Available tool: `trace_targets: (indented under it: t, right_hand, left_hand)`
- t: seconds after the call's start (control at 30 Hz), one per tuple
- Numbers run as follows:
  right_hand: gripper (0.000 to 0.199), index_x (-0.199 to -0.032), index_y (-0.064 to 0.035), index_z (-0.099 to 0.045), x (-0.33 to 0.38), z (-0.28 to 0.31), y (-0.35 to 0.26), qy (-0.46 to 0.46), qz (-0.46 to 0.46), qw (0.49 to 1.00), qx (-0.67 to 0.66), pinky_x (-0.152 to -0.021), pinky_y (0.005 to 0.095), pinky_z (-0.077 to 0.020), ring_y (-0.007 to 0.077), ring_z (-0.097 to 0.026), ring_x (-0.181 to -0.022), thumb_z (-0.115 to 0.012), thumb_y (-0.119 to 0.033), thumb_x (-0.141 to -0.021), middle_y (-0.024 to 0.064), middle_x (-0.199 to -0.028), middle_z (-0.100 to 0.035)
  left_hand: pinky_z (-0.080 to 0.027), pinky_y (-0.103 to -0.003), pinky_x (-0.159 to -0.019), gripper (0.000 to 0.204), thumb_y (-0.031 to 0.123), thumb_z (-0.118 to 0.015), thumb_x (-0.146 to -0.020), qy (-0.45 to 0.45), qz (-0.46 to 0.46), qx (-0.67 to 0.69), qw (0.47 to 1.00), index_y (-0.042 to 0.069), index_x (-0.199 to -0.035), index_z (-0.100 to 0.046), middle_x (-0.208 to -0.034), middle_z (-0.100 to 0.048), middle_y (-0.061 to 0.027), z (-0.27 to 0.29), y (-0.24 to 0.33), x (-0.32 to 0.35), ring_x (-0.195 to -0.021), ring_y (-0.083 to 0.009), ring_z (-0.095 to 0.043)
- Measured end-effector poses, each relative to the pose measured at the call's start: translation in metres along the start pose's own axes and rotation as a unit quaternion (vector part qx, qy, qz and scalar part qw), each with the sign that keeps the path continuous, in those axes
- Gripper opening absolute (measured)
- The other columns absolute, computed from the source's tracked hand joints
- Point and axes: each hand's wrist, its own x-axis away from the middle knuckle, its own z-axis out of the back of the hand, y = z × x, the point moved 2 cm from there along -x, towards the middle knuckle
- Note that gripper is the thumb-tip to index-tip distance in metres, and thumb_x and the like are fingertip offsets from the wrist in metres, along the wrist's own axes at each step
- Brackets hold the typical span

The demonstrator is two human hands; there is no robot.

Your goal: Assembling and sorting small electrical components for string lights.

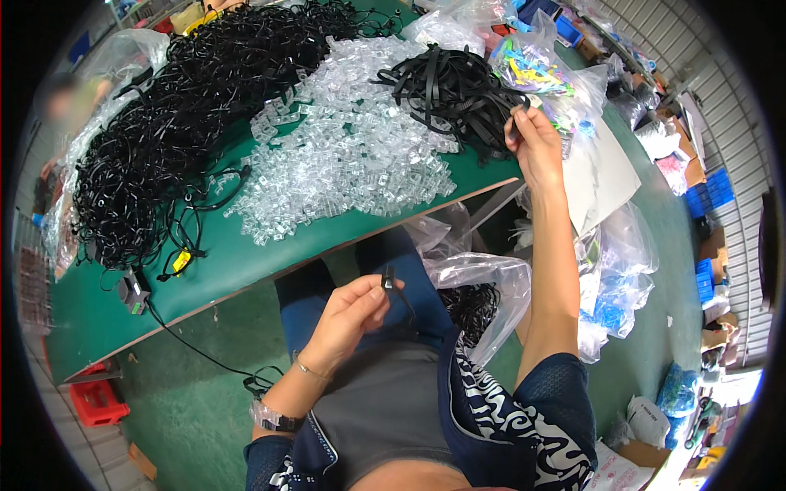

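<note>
My left hand [348,319] is closed in a pinch over my lap, holding a short black strap [389,277] with a small pale spot on it; a thin black end dangles below the fingers. Out at the table's right end, my right hand [538,151] pinches a black strap at the edge of a heap of flat black straps [454,90]. To the left of that heap spreads a wide pile of small clear plastic pieces [344,164]. Beyond them lies a large tangled mass of thin black cords [188,114].
The green table [205,282] carries a small dark device [133,292] with a cable running down. Below its edge hangs a clear plastic bag [499,278] near black cords. Bags of coloured pieces [532,65] stand at the right end; a red crate [98,403] is on the floor. Another person is at far left.
</note>
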Motion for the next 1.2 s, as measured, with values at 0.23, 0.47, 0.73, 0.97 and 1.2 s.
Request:
trace_targets:
  t: [0.23, 0.47, 0.73, 0.97, 1.2]
  right_hand:
    - [0.023, -0.103, -0.0012, -0.053, 0.158, -0.066, -0.024, -0.235, -0.105, 0.966, -0.019, -0.056, 0.02, -0.0396, 0.008, -0.052, -0.061, -0.058, -0.014, -0.084, 0.003, -0.073, -0.056]
    - [0.025, -0.107, 0.0003, -0.053, 0.25, -0.102, 0.039, -0.47, -0.268, 0.841, 0.008, -0.057, 0.0219, -0.0435, 0.0094, -0.055, -0.062, -0.055, -0.005, -0.082, 0.004, -0.072, -0.058]
    - [0.019, -0.095, 0.0012, -0.056, 0.234, -0.104, 0.041, -0.24, -0.232, 0.941, -0.052, -0.057, 0.0182, -0.0399, 0.0051, -0.051, -0.062, -0.061, -0.012, -0.082, 0.0005, -0.073, -0.058]
    - [0.018, -0.093, 0.0006, -0.057, 0.231, -0.123, 0.049, -0.1, -0.251, 0.955, -0.125, -0.064, 0.0193, -0.0398, 0.0079, -0.051, -0.067, -0.053, -0.016, -0.089, 0.0029, -0.078, -0.057]
    - [0.017, -0.098, 0.0023, -0.055, 0.22, -0.12, 0.022, -0.243, -0.217, 0.941, -0.089, -0.063, 0.02, -0.0405, 0.0075, -0.052, -0.068, -0.048, -0.012, -0.09, 0.0031, -0.074, -0.055]
  left_hand:
    - [-0.033, -0.024, -0.058, 0.043, 0.037, -0.046, -0.09, -0.071, 0.032, 0.125, 0.989, 0.003, -0.117, -0.051, -0.082, -0.053, -0.0042, -0.003, -0.017, -0.031, -0.062, -0.0096, -0.04]
    - [-0.042, -0.018, -0.063, 0.039, 0.011, -0.064, -0.08, -0.05, 0.016, 0.059, 0.997, 0.001, -0.114, -0.049, -0.097, -0.06, -0.006, 0.013, -0.009, -0.018, -0.073, -0.0047, -0.052]
    - [-0.043, -0.017, -0.067, 0.039, -0.001, -0.063, -0.077, 0.058, -0.083, 0.046, 0.994, 0.002, -0.114, -0.049, -0.091, -0.055, -0.001, 0.025, -0.023, 0.0, -0.079, -0.0057, -0.051]
    - [-0.039, -0.019, -0.072, 0.036, 0.003, -0.057, -0.084, 0.054, -0.197, -0.08, 0.976, 0.002, -0.118, -0.045, -0.091, -0.048, 0.0004, 0.014, -0.027, 0.009, -0.081, -0.0062, -0.044]
    - [-0.037, -0.019, -0.066, 0.033, 0.016, -0.044, -0.093, 0.106, -0.152, -0.057, 0.981, 0.0, -0.122, -0.046, -0.085, -0.049, 0.0002, 0.023, -0.022, 0.011, -0.073, -0.006, -0.043]
